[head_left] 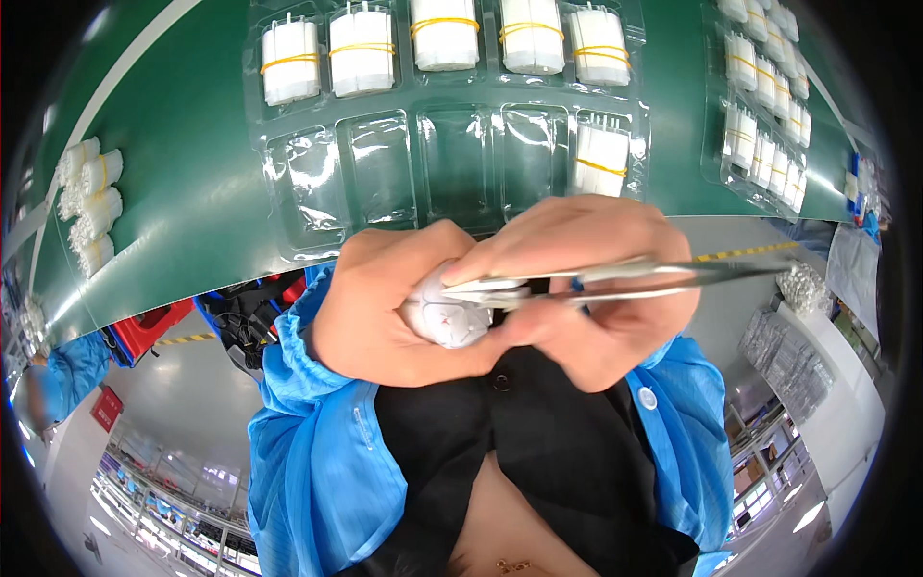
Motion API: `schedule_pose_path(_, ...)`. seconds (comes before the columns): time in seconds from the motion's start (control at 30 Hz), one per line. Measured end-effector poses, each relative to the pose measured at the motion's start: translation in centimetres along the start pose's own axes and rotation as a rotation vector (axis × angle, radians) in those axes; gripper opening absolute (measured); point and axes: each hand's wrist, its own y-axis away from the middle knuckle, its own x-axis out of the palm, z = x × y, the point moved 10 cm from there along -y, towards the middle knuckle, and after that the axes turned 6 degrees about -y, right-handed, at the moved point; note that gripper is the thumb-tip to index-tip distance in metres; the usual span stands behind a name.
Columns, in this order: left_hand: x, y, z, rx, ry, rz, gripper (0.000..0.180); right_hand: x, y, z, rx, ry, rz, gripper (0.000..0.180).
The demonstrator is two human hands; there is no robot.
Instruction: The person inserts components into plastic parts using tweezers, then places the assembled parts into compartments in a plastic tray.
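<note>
Both hands close to camera: left hand (370,308) wraps white bundle (444,313), right hand (586,288) grips metal tweezers (615,279), tips touching bundle. Risk: tips slip, scatter pieces; clear tray (452,173) beyond.

The left hand (370,308) cups a small white bundle (444,313) close to the body, while the right hand (586,279) pinches metal tweezers (625,279) whose tips meet the bundle. Just beyond the hands, a clear plastic tray (385,173) lies on the green belt (192,192), its far row holding white bundles tied with yellow bands (361,53), most near pockets bare
</note>
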Motion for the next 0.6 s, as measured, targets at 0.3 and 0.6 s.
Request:
schedule_pose_path(0.3,-2.2,0.7,-0.7,0.109,-0.046,-0.183,0.043,-0.7,0.1,1.3,-0.175,-0.294,-0.080,0.046)
schedule_pose_path(0.6,-2.0,0.9,-1.3,0.053,-0.147,-0.184,0.043,1.7,-0.7,1.8,-0.090,-0.242,0.249,0.044)
